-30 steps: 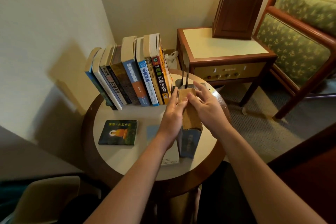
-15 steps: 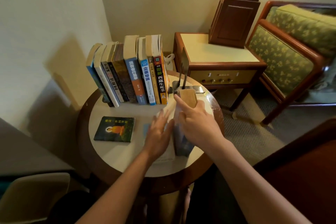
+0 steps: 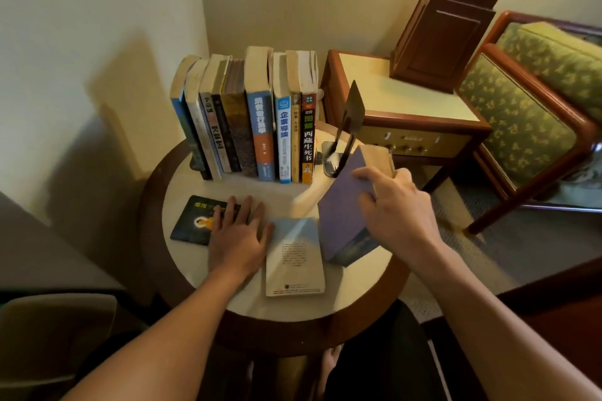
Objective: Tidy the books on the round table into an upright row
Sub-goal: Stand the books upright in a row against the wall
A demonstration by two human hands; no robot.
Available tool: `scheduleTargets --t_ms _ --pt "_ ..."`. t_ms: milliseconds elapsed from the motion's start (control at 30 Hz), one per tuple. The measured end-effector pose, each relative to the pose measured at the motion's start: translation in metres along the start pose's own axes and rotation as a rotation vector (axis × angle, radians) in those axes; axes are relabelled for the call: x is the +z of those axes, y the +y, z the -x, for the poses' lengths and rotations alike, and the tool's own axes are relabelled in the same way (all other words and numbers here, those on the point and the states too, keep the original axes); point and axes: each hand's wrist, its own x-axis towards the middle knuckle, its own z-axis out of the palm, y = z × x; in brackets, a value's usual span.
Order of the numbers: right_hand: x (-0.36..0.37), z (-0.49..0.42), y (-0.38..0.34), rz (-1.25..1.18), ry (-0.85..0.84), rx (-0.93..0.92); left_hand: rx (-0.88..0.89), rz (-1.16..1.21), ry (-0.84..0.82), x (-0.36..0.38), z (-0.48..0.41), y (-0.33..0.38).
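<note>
Right now my right hand [image 3: 400, 205] is curled over the upper part of a thick purple-covered book [image 3: 342, 215], gripping it. The book is tilted on its lower edge at the right side of the round cream-topped desk [image 3: 247, 185]. My left hand [image 3: 237, 231] lies flat with its fingers spread, partly on a small dark paperback [image 3: 192, 221] and partly on the desk. Between the two, a pale blue paperback [image 3: 293, 257] lies flat, just beside the purple book's foot.

The row of upright books [image 3: 254, 120] stands at the back. The thin black metal bookend [image 3: 348, 127] stands apart from the row's right end, near the rim. My worry is that gap: nothing braces the row on that side, so if I swing the heavy book in carelessly I could topple the end volumes. I could also knock the bookend off the desk. The book's tilted foot may slide too, dragging the flat paperback along.
</note>
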Motion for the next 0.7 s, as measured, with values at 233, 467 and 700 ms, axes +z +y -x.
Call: scheduleTargets --t_ms 233,467,700 --pt "-0.013 -0.066 -0.026 0.068 0.213 -0.127 0.016 0.033 0.054 -0.001 0.003 0.001" --pt "0.000 -0.144 -0.046 0.112 0.103 -0.207 0.037 0.005 0.092 0.000 0.004 0.000" --pt "0.025 -0.189 -0.052 0.034 -0.082 -0.128 0.025 0.013 0.120 0.003 0.003 0.000"
